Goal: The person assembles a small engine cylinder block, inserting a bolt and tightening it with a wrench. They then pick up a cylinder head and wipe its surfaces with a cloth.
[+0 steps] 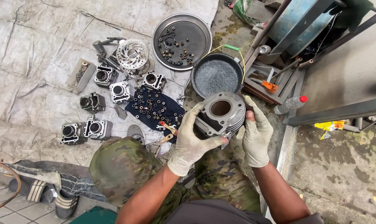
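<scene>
Head view: a finned cylinder [221,114] is held over the lap, above a black basin [216,74], gripped by the gloved left hand [191,143] and right hand [256,132], fingers closed on it. Six more cylinders [113,93] lie on the tarp [30,62]; cleaning is judged partly done.

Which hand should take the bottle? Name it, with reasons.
Right. The right hand rests on the side of the cylinder towards the bottle. The left hand has its grip on the far side and would probably have to cross over.
</scene>
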